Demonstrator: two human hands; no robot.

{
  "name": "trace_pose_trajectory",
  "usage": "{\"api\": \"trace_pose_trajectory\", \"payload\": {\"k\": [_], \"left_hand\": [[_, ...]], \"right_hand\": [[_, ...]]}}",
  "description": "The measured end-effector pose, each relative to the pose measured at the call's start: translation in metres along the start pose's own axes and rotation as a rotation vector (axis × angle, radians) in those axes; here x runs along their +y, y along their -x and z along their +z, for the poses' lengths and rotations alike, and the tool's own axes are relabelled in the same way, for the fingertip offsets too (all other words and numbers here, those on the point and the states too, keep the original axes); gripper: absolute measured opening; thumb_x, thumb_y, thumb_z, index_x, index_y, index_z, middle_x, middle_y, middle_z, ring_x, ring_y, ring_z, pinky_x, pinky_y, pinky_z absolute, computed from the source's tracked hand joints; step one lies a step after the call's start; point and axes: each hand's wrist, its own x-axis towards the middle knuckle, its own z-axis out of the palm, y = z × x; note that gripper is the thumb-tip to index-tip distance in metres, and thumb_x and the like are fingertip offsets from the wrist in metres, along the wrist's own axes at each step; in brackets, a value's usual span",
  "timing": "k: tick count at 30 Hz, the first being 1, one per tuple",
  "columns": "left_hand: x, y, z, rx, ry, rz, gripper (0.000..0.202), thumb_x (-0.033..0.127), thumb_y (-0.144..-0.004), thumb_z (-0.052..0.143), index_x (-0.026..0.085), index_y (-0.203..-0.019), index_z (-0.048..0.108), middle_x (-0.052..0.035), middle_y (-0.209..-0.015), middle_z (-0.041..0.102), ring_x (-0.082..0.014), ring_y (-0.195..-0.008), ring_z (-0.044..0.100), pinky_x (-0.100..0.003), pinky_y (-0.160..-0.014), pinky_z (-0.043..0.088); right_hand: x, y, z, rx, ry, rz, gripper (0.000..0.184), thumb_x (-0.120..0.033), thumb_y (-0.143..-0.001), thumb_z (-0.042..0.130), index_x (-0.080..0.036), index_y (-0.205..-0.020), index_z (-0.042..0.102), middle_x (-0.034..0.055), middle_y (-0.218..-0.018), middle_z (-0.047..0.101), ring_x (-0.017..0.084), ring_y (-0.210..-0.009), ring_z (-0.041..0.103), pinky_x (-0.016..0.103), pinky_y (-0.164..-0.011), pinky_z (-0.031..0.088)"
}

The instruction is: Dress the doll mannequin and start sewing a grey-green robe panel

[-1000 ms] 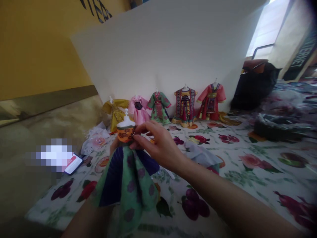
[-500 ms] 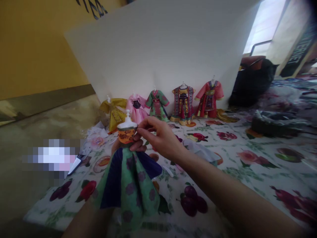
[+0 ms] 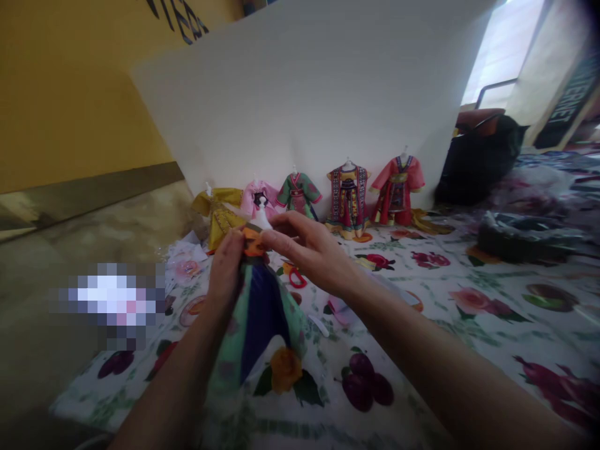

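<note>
White board (image 3: 319, 100) at back, floral cloth (image 3: 435, 387) below, 5 dressed mini forms (image 3: 347, 197) lined up betw; another dress form (image 3: 265, 306) in hand up front.

L hand (image 3: 225, 265) has fingers closed round orange band (image 3: 254, 242) at its L side; R hand (image 3: 312, 250) half curled, thumb on band's R side, other fingertips nr white bust (image 3: 262, 217), can't tell if they pinch anything. Held form is front of the row, L of ctr, green/navy skirt hanging below both hands. Row L–R: yellow, pink, green, patterned, red outfits. White strip (image 3: 319, 325) on cloth, just R of skirt. Black bag (image 3: 482, 159) far R, nr board edge.
</note>
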Motion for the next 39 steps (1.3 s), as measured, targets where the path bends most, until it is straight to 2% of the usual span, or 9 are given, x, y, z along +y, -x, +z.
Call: {"api": "trace_pose_trajectory", "payload": {"k": [3,8,13,16,20,28,34,39], "left_hand": [[-0.005,-0.001,0.007,0.114,0.021,0.113,0.032,0.043,-0.083,0.074,0.024,-0.108,0.065,0.0008,-0.093,0.071,-0.0138,-0.078,0.068,-0.023,-0.068,0.052],[-0.014,0.003,0.015,0.090,0.027,0.176,0.033,0.037,-0.084,0.074,0.026,-0.113,0.063,0.0012,-0.093,0.069,-0.0136,-0.081,0.067,-0.023,-0.072,0.052],[-0.014,0.000,0.014,-0.023,0.055,0.108,0.030,0.035,-0.085,0.073,0.024,-0.112,0.065,-0.0006,-0.102,0.070,-0.0141,-0.089,0.066,-0.024,-0.080,0.051],[-0.010,-0.004,0.011,-0.089,0.057,0.078,0.027,0.037,-0.086,0.072,0.021,-0.107,0.067,-0.0028,-0.103,0.070,-0.0158,-0.094,0.066,-0.025,-0.085,0.050],[-0.007,-0.006,0.012,-0.094,0.080,0.027,0.029,0.036,-0.083,0.075,0.020,-0.106,0.069,-0.0031,-0.101,0.069,-0.0153,-0.092,0.064,-0.026,-0.086,0.049],[0.003,-0.009,0.020,-0.100,0.201,-0.078,0.027,0.036,-0.074,0.080,0.018,-0.092,0.070,-0.0017,-0.086,0.070,-0.0138,-0.075,0.064,-0.026,-0.071,0.051],[0.007,-0.017,0.020,-0.071,0.180,-0.072,0.027,0.028,-0.068,0.083,0.018,-0.089,0.069,0.0001,-0.083,0.070,-0.0113,-0.070,0.063,-0.024,-0.067,0.051],[0.006,-0.021,0.018,-0.082,0.184,-0.104,0.026,0.028,-0.069,0.082,0.018,-0.089,0.070,0.0004,-0.083,0.069,-0.0108,-0.070,0.062,-0.023,-0.066,0.051]], "right_hand": [[0.007,-0.002,0.000,0.009,0.031,0.029,0.033,-0.049,-0.085,0.067,-0.018,-0.096,0.061,0.0012,-0.085,0.065,0.013,-0.073,0.061,0.025,-0.061,0.045],[0.021,-0.006,-0.001,0.050,0.089,0.012,0.029,-0.042,-0.086,0.067,-0.016,-0.100,0.066,0.0002,-0.080,0.064,0.013,-0.070,0.058,0.026,-0.063,0.044],[0.030,-0.008,-0.003,0.060,-0.027,0.023,0.029,-0.039,-0.084,0.069,-0.018,-0.103,0.067,0.0027,-0.091,0.068,0.016,-0.080,0.062,0.029,-0.073,0.049],[0.034,-0.009,-0.005,0.022,-0.091,0.038,0.030,-0.039,-0.082,0.071,-0.019,-0.103,0.067,0.0033,-0.095,0.069,0.016,-0.084,0.063,0.031,-0.077,0.051],[0.041,-0.011,-0.006,0.027,-0.152,0.049,0.029,-0.041,-0.084,0.068,-0.019,-0.103,0.066,0.0015,-0.091,0.066,0.015,-0.081,0.062,0.030,-0.075,0.052],[0.044,-0.012,-0.006,0.043,-0.189,0.073,0.027,-0.040,-0.082,0.069,-0.020,-0.100,0.065,0.0015,-0.095,0.067,0.015,-0.085,0.063,0.030,-0.078,0.054],[0.045,-0.012,-0.006,0.060,-0.179,0.060,0.027,-0.037,-0.084,0.069,-0.019,-0.103,0.064,0.0028,-0.096,0.067,0.015,-0.084,0.063,0.033,-0.081,0.054],[0.048,-0.013,-0.006,0.060,-0.199,0.064,0.029,-0.037,-0.083,0.069,-0.020,-0.106,0.064,0.0035,-0.101,0.067,0.016,-0.088,0.064,0.033,-0.083,0.054]]}}
